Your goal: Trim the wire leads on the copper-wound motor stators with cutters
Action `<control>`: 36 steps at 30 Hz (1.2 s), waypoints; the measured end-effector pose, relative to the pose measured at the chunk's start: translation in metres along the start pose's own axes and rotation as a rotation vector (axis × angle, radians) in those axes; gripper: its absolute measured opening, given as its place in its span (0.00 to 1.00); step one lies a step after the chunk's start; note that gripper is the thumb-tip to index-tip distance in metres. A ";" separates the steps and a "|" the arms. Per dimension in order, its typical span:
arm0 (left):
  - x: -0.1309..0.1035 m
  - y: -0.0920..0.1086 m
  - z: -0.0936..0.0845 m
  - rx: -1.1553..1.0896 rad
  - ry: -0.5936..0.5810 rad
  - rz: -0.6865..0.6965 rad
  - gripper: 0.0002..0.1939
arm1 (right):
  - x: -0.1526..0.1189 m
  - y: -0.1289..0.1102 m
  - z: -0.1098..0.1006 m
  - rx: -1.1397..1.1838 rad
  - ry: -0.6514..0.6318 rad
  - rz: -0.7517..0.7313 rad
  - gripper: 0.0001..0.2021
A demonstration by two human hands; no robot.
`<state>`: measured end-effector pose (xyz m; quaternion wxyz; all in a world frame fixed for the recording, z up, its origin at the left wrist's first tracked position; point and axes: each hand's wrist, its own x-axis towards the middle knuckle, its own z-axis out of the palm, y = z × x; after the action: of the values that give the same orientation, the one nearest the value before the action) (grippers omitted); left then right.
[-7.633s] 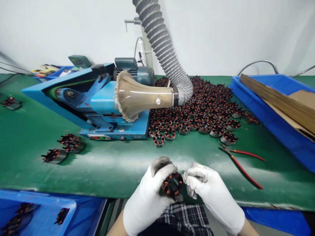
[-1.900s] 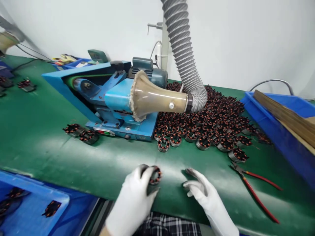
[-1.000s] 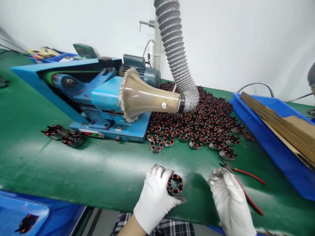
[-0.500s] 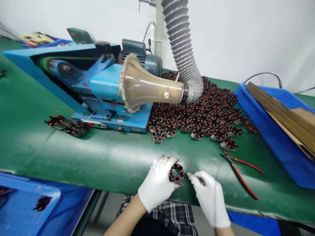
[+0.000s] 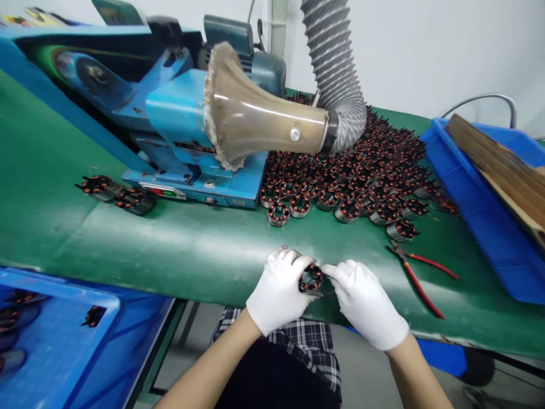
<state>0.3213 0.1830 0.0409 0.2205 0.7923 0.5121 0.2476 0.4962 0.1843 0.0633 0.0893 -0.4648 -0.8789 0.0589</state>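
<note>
My left hand (image 5: 279,292), in a white glove, is wrapped round a motor stator (image 5: 310,278) near the front edge of the green table. The stator is a ring with black insulation and copper windings, its open face turned up toward me. Also gloved, my right hand (image 5: 361,298) is closed in a pinch at the stator's right side, with the fingertips at its rim. What lies between those fingertips is too small to make out. To the right, red-handled cutting pliers (image 5: 415,275) lie on the table, apart from both hands.
A blue belt machine (image 5: 191,113) with a funnel (image 5: 264,122) and grey hose (image 5: 336,68) stands behind. Many stators (image 5: 340,182) are piled beside it; two stators (image 5: 134,200) sit at left. A blue bin (image 5: 472,199) holds cardboard; another blue bin (image 5: 59,341) holds several stators.
My right hand has moved left to the stator's rim, from a small gap beside it. My left hand still holds the stator. The whole view has shifted.
</note>
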 end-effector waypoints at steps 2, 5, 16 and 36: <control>0.000 0.000 0.000 0.003 -0.004 -0.003 0.22 | -0.013 0.006 -0.001 0.062 0.016 -0.011 0.17; 0.002 0.000 0.000 0.028 -0.007 -0.027 0.23 | -0.037 0.018 -0.004 0.211 0.090 0.081 0.15; 0.019 0.023 -0.025 -0.065 -0.185 0.182 0.50 | -0.006 -0.004 -0.004 0.433 -0.309 0.153 0.31; 0.028 0.011 -0.026 -0.089 -0.456 0.141 0.43 | 0.003 -0.005 -0.001 0.599 -0.348 0.322 0.18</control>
<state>0.3231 0.2070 0.0726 0.3474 0.8510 0.3811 0.0992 0.4902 0.1841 0.0653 0.0603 -0.5332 -0.7405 0.4046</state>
